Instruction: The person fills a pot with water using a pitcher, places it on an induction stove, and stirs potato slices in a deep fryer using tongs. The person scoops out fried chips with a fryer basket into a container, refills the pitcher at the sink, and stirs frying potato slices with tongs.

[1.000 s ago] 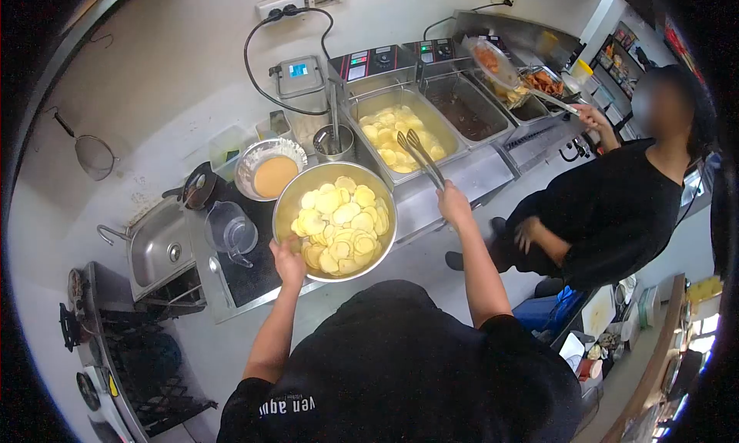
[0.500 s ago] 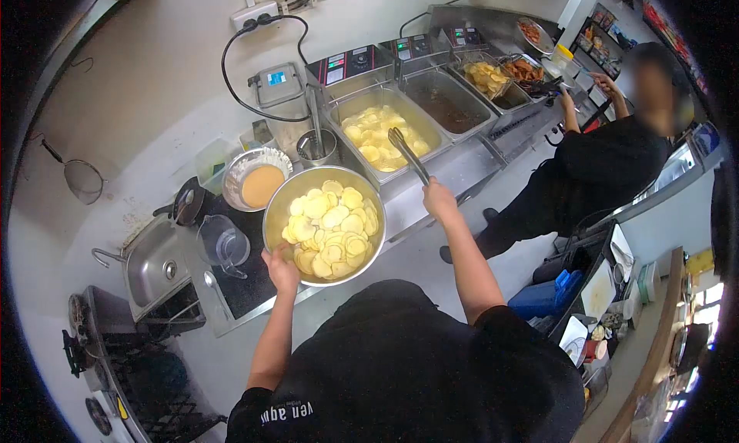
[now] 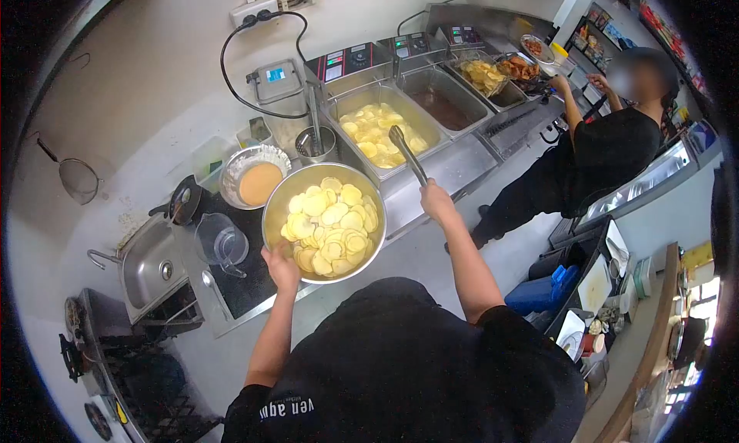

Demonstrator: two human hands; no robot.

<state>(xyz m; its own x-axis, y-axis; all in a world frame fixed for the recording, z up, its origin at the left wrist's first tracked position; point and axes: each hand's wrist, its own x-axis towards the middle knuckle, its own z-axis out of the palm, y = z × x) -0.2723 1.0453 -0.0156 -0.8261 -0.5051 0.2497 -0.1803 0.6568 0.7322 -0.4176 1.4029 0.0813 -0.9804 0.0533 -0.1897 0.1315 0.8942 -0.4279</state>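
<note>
My left hand (image 3: 282, 269) grips the near left rim of a large metal bowl (image 3: 274, 221), its fingers partly hidden under the edge. The bowl is full of thin pale-yellow potato slices (image 3: 332, 229). My right hand (image 3: 437, 201) is closed around the handle end of metal tongs (image 3: 407, 154). Their tips hang above the right side of the nearest fryer (image 3: 436, 132), with nothing visible between them. More potato slices (image 3: 377, 132) float in that fryer's bubbling oil.
A second fryer vat (image 3: 454, 112) holds dark oil. Beyond it a basket of chips (image 3: 483, 77) stands near a co-worker (image 3: 608, 150). Left of my bowl are a bowl of orange-brown batter (image 3: 260, 183), a clear jug (image 3: 219, 241) and a sink (image 3: 150, 262).
The co-worker has shifted away along the counter, their arms now further back. My tongs have moved only slightly, and the bowl stays about where it was.
</note>
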